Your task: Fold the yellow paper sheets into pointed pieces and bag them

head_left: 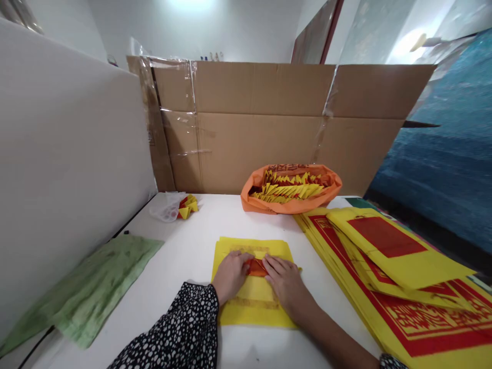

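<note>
A narrow folded strip of joss paper (257, 267), orange-red on top, lies across a stack of yellow joss paper sheets (255, 319) in front of me. My left hand (231, 277) grips the strip's left end, thumb and fingers bent over it. At the other end, my right hand (283, 282) has its fingers closed down over the paper. A small yellow tip pokes out beyond the right fingers. Both hands rest low on the stack, and they cover the ends of the strip.
An orange bag (277, 206) at the back holds many folded yellow-red papers. Large printed yellow-and-red sheets (369, 292) are piled on the right. To the left are a green cloth (103, 277) and a clear plastic bag (165, 207) beside folded pieces (188, 206). Cardboard (253, 138) stands behind.
</note>
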`<state>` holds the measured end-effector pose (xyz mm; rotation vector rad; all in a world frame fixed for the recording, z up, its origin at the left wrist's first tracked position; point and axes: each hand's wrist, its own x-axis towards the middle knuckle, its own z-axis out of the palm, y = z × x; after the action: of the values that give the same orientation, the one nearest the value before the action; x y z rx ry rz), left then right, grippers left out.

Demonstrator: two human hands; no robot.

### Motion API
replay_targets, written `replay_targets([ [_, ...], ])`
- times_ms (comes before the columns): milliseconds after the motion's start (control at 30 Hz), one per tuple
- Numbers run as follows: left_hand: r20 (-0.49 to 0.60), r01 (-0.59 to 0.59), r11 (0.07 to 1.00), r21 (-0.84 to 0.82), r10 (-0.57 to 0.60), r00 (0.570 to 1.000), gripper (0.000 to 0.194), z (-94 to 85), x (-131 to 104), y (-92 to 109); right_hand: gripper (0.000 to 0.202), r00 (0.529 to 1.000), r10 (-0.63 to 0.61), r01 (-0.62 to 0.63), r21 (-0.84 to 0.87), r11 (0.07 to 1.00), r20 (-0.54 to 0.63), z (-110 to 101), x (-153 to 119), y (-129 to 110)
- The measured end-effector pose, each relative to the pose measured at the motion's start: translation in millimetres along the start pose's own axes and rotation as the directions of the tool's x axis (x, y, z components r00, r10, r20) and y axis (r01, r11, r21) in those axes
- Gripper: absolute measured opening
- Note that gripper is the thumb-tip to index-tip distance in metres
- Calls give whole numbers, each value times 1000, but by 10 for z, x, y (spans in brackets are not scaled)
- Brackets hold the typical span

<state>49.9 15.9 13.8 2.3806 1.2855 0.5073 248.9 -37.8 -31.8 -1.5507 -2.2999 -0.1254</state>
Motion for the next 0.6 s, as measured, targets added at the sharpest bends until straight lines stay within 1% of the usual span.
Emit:
replay_targets([
  [100,2,-1,1000,4,1,1000,36,2,11,0,36,999,-13,13,-13,1000,-42,-39,30,6],
  [200,3,6,1000,9,-6,1000,36,4,17,5,37,998,-21,20,-22,1000,-55,-48,40,15],
  [400,-15,-4,1000,7,5,1000,36,22,34,-16,37,999,5,-6,-26,1000,-35,-18,43,44],
  [533,-16,-5,1000,6,5,1000,37,33,40,-35,38,1000,9,-10,0,1000,-26,19,49,69],
  [600,-18,-5,1000,10,5,1000,36,37,43,-32,40,1000,5,-5,17,1000,-3,36,55,84],
])
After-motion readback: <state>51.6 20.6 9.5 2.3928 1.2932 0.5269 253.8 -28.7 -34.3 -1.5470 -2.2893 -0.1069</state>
